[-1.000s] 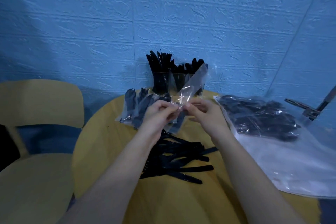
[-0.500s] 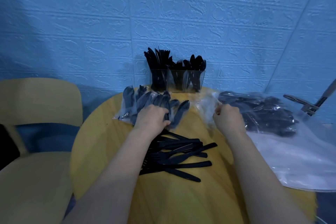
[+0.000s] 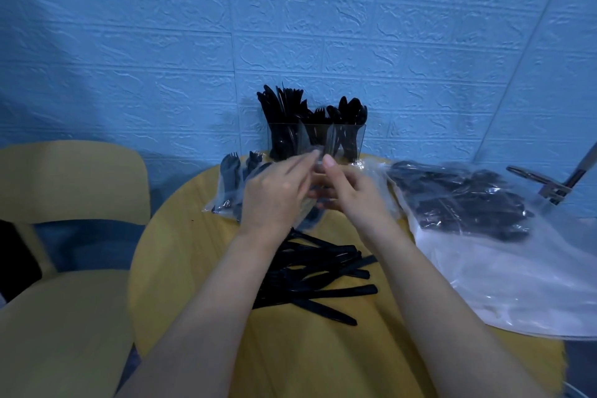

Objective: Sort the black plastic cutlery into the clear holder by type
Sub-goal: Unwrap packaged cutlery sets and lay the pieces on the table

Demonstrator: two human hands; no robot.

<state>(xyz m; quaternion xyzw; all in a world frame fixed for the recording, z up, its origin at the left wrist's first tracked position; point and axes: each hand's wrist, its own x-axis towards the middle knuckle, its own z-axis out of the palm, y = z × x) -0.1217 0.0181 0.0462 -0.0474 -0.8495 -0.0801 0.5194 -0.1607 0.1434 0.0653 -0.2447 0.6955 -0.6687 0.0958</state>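
Both of your hands have come back together above the middle of the table; half a second ago they were apart, the left on the small bag of forks and the right by the big bag. Your left hand (image 3: 274,194) and right hand (image 3: 350,194) now pinch one thin clear wrapper (image 3: 315,165) between them.

You have one clear holder (image 3: 318,142) at the back edge, by the wall, with three groups of black cutlery standing in it. One loose pile of cutlery (image 3: 318,271) lies under your wrists; the pieces overlap too much to count. One small bag of forks (image 3: 231,186) lies to the left. One big bag (image 3: 478,223) hangs over the right edge.

It all sits on a round yellow table (image 3: 181,255) by a blue wall (image 3: 290,26). One yellow chair (image 3: 68,268) stands close on the left. Bare table shows near you.
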